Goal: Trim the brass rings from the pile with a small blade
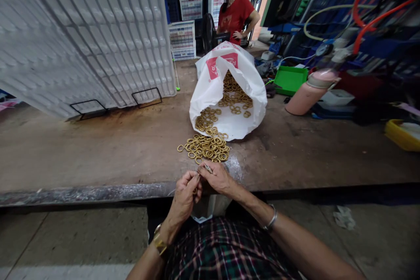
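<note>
At the table's front edge my left hand (185,192) is closed, with a bit of a brass-coloured ring (195,191) showing under its curled fingers. My right hand (217,176) pinches close beside it, the fingertips of both hands meeting. A small silvery piece (208,168) shows between the right thumb and fingers; its kind is too small to tell. Just beyond my hands lies a loose pile of brass-coloured rings (210,146). It spills from the mouth of a white plastic sack (236,122) lying on its side, with more rings inside.
Stacked white ribbed plastic trays (108,30) stand on the wooden table (98,153) at left, by black wire stands (147,96). On the right are a pink bottle (306,96), a green tray (290,79) and a yellow container (402,134). A person in red (238,15) stands behind.
</note>
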Tool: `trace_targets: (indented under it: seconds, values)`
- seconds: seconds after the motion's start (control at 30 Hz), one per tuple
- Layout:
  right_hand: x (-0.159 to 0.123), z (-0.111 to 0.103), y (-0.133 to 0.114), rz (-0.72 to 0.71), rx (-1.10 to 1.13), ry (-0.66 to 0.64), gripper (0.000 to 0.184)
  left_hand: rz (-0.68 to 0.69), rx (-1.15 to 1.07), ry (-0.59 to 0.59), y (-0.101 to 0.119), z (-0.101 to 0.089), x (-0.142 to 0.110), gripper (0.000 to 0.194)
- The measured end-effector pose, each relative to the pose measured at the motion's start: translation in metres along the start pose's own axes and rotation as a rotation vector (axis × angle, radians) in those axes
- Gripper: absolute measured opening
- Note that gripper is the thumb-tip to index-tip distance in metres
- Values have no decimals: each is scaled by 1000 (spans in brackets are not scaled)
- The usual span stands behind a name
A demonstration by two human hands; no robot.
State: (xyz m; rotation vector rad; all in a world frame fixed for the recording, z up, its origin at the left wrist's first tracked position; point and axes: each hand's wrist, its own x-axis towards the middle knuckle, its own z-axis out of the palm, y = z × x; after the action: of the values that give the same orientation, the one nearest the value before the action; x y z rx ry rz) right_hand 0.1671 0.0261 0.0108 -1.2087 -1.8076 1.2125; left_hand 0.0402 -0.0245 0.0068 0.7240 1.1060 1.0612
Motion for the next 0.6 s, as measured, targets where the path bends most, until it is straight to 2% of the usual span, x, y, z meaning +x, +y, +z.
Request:
trace_targets:
  seconds: [0.13, 0.3, 0.6]
  values:
    - [1, 2, -2, 72, 102, -36, 21, 6, -19, -8, -1, -1, 1, 29]
    - [1, 4, -2, 134, 172, -35, 23, -40, -157, -56, 2, -4, 0, 29]
    - [4, 8, -2, 62, 97, 1, 27, -53, -243, -77, 3, -8, 1, 33]
